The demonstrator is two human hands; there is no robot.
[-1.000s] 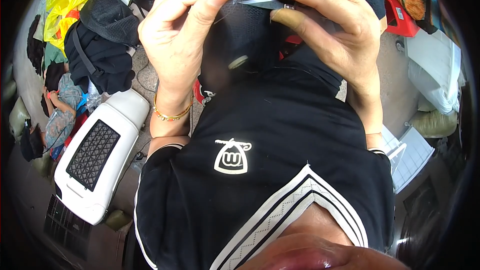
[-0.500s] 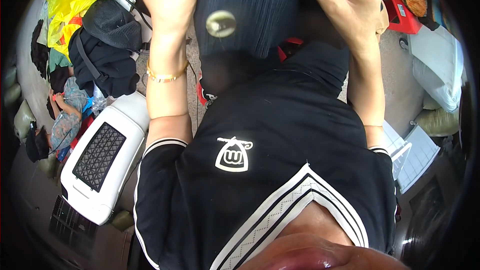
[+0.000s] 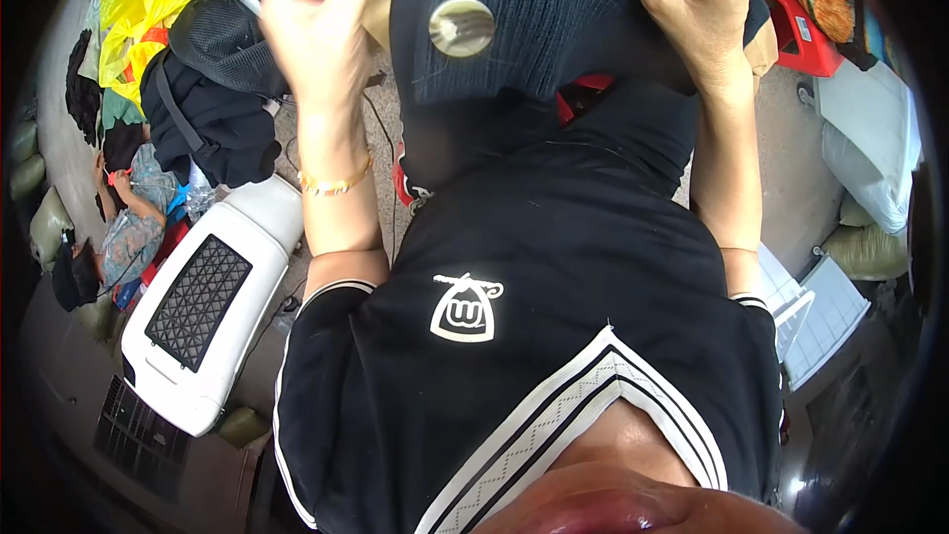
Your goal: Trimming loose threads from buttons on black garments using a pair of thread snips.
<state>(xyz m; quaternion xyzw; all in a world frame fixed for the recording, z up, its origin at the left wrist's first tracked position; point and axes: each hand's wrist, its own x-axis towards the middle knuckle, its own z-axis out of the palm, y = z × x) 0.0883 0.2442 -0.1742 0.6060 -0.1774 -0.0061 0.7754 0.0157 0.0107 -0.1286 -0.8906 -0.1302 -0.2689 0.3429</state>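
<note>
Holding a dark ribbed knit garment (image 3: 554, 30) up in front of your chest, you have it raised near the top of the view, with one large pale button (image 3: 462, 26) showing on its front. Far to your left, on the floor, lie a yellow bag (image 3: 133, 15) and a heap of black clothing (image 3: 213, 119), and nearer you stands a white appliance with a black grille (image 3: 203, 311). Your left hand (image 3: 321, 25) is lifted just beside the garment's left edge, fingers loosely curled; you cannot tell from this view whether it actually grips the cloth. A thin gold bracelet (image 3: 334, 181) circles that wrist. The garment hangs down between both forearms, its lower part lost against your black shirt (image 3: 554, 316). Your right hand (image 3: 697, 5) is closed over the garment's upper right edge, fingers folded onto the knit. Beyond it, on the right, a red stool (image 3: 806, 25) sits on the floor near some white plastic bins (image 3: 870, 129).
</note>
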